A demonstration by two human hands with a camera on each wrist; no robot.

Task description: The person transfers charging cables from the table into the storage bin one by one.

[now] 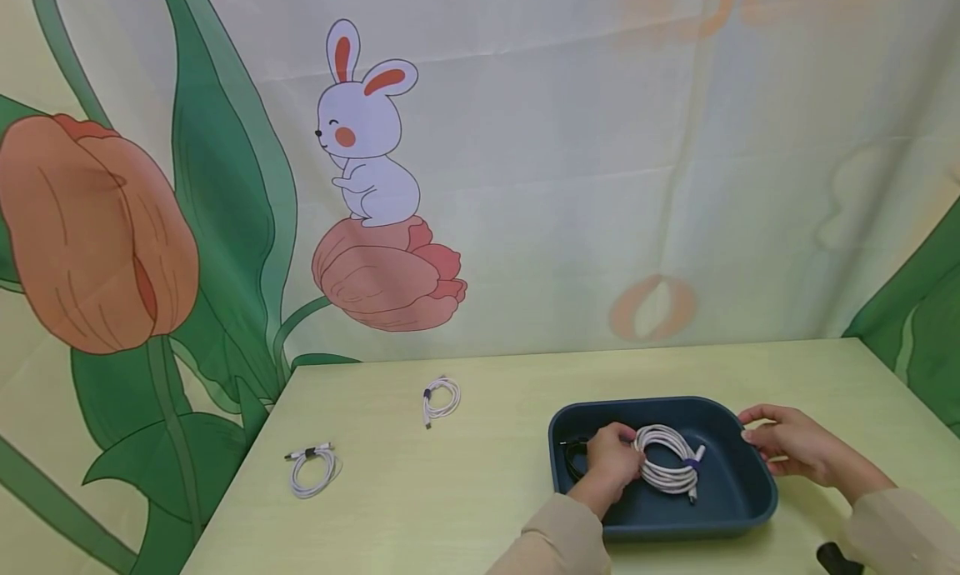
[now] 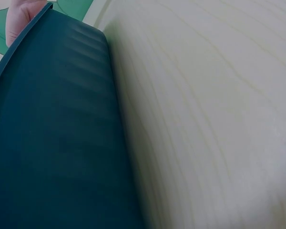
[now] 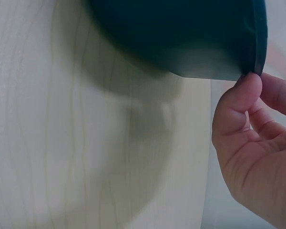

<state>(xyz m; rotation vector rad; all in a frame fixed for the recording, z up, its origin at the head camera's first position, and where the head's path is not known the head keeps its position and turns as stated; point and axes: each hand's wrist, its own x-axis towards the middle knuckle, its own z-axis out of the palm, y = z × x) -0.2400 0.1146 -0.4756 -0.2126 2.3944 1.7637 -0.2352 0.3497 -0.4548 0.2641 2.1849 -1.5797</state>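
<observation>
A coiled white cable [image 1: 663, 458] with a dark tie lies in the dark blue tray [image 1: 720, 517]. My left hand [image 1: 613, 458] reaches over the tray's near side and pinches the left edge of this coil. Partly hidden behind that hand, a black cable [image 1: 573, 458] lies at the tray's left end. My right hand [image 1: 802, 446] holds the tray's right rim, thumb and fingertips at the edge. In the right wrist view, the thumb [image 3: 248, 95] of that hand meets the tray's rim. The left wrist view shows mostly the tray's outer wall [image 2: 62, 119].
Two more coiled white cables lie on the pale wooden table: one [image 1: 311, 471] at the left, another [image 1: 441, 400] farther back. A black object [image 1: 838, 558] shows at the bottom right, near the right sleeve. A printed curtain [image 1: 525, 183] hangs behind the table.
</observation>
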